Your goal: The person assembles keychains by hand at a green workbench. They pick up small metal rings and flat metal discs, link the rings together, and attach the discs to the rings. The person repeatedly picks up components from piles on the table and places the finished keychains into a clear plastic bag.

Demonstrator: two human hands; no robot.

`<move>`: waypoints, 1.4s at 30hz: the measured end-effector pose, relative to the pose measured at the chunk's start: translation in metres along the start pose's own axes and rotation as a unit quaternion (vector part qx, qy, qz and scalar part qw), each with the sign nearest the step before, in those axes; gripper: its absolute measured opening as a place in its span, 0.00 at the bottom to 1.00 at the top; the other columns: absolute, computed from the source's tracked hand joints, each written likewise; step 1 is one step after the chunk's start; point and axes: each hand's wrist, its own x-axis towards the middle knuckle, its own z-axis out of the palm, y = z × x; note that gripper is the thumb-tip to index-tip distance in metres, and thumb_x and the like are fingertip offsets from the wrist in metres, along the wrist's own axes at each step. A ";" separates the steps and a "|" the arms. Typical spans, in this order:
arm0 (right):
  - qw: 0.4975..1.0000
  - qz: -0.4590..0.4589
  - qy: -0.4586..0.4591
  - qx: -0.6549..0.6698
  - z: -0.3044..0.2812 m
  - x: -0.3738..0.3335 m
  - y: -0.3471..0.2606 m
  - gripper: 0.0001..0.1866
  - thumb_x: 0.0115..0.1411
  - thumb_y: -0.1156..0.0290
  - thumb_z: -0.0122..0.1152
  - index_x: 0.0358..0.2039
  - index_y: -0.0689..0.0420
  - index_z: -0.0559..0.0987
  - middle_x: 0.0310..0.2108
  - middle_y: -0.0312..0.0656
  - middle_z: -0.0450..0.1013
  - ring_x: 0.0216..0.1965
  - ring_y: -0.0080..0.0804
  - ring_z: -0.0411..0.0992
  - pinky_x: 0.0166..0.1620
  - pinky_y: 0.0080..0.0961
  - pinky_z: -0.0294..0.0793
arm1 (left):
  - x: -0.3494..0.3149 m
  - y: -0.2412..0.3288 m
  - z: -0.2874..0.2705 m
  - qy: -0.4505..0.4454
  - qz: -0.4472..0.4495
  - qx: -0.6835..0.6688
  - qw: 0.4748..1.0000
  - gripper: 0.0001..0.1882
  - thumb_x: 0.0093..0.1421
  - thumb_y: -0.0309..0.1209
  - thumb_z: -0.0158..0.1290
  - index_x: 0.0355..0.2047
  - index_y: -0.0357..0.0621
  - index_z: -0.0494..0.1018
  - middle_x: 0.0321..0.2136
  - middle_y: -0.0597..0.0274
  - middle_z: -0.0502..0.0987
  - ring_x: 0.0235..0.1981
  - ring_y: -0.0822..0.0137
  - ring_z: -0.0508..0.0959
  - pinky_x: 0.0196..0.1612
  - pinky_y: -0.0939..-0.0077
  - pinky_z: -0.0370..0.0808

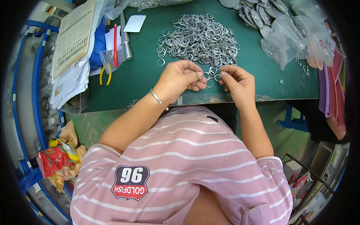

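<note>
My left hand (183, 78) is closed in a pinch on a small silver ring (199, 75) at the table's near edge. Just to its right, my right hand (237, 83) pinches another silver ring (222, 74) between thumb and fingers. Several loose rings (209, 83) lie on the green table between the two hands. Beyond them spreads a large heap of silver metal rings (202, 39). One single ring (161, 62) lies apart at the heap's left side, near my left hand. A silver bangle (155, 96) circles my left wrist.
Clear plastic bags (283, 41) of small metal parts and a stack of flat metal discs (258, 14) fill the far right. On the left are papers (75, 37), a red pen (115, 45), a tapered metal rod (126, 39) and yellow-handled pliers (105, 77). Blue shelving (39, 90) stands beside the table.
</note>
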 end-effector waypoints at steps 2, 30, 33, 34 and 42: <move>0.996 0.012 -0.039 0.082 0.000 -0.004 -0.005 0.07 0.57 0.77 0.58 0.37 0.63 0.79 0.28 0.37 0.77 0.27 0.17 0.73 0.24 0.12 0.68 | -0.008 0.004 0.000 -0.021 -0.032 -0.043 0.998 0.07 0.59 0.25 0.55 0.37 0.35 0.72 0.29 0.53 0.80 0.26 0.68 0.81 0.31 0.79 0.79; 0.991 -0.083 0.028 -0.100 0.000 -0.009 0.009 0.05 0.54 0.76 0.61 0.31 0.62 0.79 0.26 0.40 0.76 0.25 0.30 0.74 0.28 0.23 0.72 | 0.019 -0.020 0.007 0.049 0.258 0.382 0.886 0.07 0.52 0.23 0.59 0.32 0.37 0.77 0.24 0.61 0.75 0.20 0.72 0.73 0.25 0.79 0.71; 0.991 0.071 -0.043 0.106 -0.006 -0.005 0.000 0.06 0.57 0.76 0.59 0.34 0.64 0.78 0.26 0.41 0.77 0.24 0.22 0.73 0.26 0.17 0.72 | 0.011 -0.005 0.010 0.015 0.087 0.235 0.968 0.06 0.54 0.22 0.58 0.32 0.36 0.77 0.23 0.65 0.76 0.19 0.78 0.71 0.22 0.84 0.68; 0.979 0.106 -0.070 0.160 -0.007 -0.003 -0.001 0.06 0.57 0.76 0.58 0.34 0.65 0.78 0.26 0.42 0.77 0.23 0.20 0.73 0.26 0.15 0.72 | 0.008 -0.001 0.011 0.002 0.024 0.178 0.984 0.05 0.54 0.22 0.58 0.33 0.35 0.77 0.23 0.65 0.76 0.19 0.79 0.70 0.21 0.86 0.67; 0.907 0.210 -0.145 0.336 -0.008 0.001 0.000 0.06 0.56 0.79 0.55 0.34 0.66 0.77 0.24 0.45 0.76 0.18 0.23 0.73 0.19 0.17 0.73 | 0.004 0.001 0.011 -0.070 -0.043 -0.032 0.996 0.07 0.55 0.23 0.58 0.33 0.33 0.75 0.23 0.62 0.75 0.19 0.78 0.71 0.19 0.87 0.67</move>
